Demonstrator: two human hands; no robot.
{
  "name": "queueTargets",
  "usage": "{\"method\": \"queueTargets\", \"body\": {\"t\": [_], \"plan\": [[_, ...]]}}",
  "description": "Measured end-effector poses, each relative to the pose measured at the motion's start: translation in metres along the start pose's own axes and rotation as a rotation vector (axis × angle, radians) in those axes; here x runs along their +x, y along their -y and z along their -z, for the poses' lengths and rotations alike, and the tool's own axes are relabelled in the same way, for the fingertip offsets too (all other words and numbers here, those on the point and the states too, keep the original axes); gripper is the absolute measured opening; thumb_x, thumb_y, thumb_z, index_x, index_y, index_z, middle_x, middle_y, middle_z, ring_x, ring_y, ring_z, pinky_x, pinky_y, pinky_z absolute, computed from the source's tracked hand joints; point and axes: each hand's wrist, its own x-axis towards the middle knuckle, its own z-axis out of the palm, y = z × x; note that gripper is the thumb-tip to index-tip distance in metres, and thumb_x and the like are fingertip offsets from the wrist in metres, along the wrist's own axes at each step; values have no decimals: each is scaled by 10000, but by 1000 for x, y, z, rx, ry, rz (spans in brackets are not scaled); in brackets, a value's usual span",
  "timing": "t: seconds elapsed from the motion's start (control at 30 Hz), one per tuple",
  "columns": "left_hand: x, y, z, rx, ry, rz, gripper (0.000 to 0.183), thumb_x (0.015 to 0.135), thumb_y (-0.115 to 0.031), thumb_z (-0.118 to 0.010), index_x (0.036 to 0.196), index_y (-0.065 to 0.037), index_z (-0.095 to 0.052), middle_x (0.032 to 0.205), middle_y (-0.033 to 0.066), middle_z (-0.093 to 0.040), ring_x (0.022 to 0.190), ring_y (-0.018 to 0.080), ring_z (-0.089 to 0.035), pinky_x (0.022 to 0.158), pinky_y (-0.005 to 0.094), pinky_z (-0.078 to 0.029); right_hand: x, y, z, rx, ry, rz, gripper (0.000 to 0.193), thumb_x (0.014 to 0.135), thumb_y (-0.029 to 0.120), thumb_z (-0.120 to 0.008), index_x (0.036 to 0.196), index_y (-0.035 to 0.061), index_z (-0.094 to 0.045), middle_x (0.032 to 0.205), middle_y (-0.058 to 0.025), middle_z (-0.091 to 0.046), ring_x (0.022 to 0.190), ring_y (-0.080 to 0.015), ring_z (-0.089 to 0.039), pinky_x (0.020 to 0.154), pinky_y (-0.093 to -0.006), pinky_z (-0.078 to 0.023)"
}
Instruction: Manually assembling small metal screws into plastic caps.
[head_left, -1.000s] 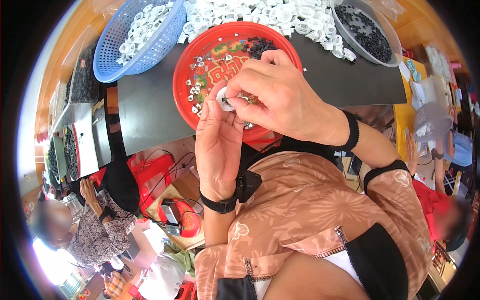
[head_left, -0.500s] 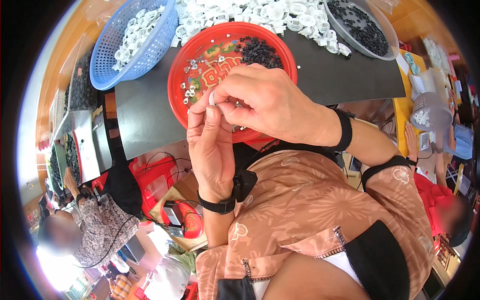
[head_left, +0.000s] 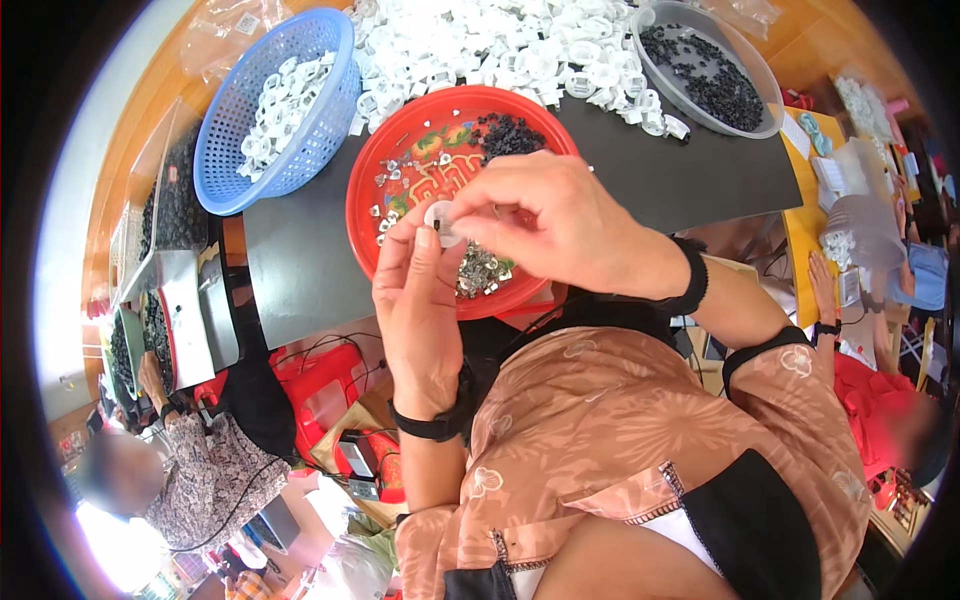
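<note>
My left hand [head_left: 412, 300] pinches a small round white plastic part [head_left: 436, 212] between thumb and fingers, above a red tray [head_left: 359, 200]. A dark spot shows in the middle of the part. From the right, my right hand [head_left: 565, 215] closes its thumb and forefinger at the part's edge; whether a smaller piece sits between those fingertips is hidden. In the tray lie a pile of small black pieces [head_left: 508, 136], scattered shiny clear bits [head_left: 400, 170] and a heap of small metal pieces [head_left: 484, 272] under my hands.
A blue mesh basket [head_left: 215, 160] holding white parts stands at the left. White plastic parts [head_left: 490, 40] are heaped at the table's back. At the right sits a clear bowl [head_left: 772, 105] of black pieces. Co-workers are at both sides, one in a patterned top [head_left: 215, 470].
The white part has been turned so its round face shows, and my right fingers have shifted to its right edge. The tray and table appear lower in view.
</note>
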Motion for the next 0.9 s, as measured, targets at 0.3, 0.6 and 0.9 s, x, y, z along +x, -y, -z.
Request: {"method": "queueTargets", "body": {"t": [0.3, 0.6, 0.9], "plan": [[98, -130, 3, -507, 275, 238, 629, 995, -395, -380, 1373, 98, -278, 1392, 289, -359, 1243, 372, -448, 1034, 412, -420, -3, -31, 58, -333, -37, -237, 211, 841, 197, -646, 909, 0, -682, 701, -120, -656, 617, -191, -636, 597, -296, -496], [22, -34, 5, 465, 16, -48, 309, 975, -229, -508, 1142, 17, -589, 1071, 96, -648, 901, 136, -606, 815, 278, -465, -5, -59, 95, -530, -51, -263, 198, 831, 186, -634, 897, 5, -677, 741, -140, -662, 669, -269, -641, 641, -342, -494], [-11, 4, 25, 534, -173, -196, 194, 950, -132, -551, 1053, 17, -619, 971, 78, -658, 807, 105, -585, 759, 242, -461, 13, -99, 99, -787, -33, 39, 136, 815, 125, -611, 933, 64, -638, 804, -120, -621, 741, -296, -601, 685, -387, -474]]}}
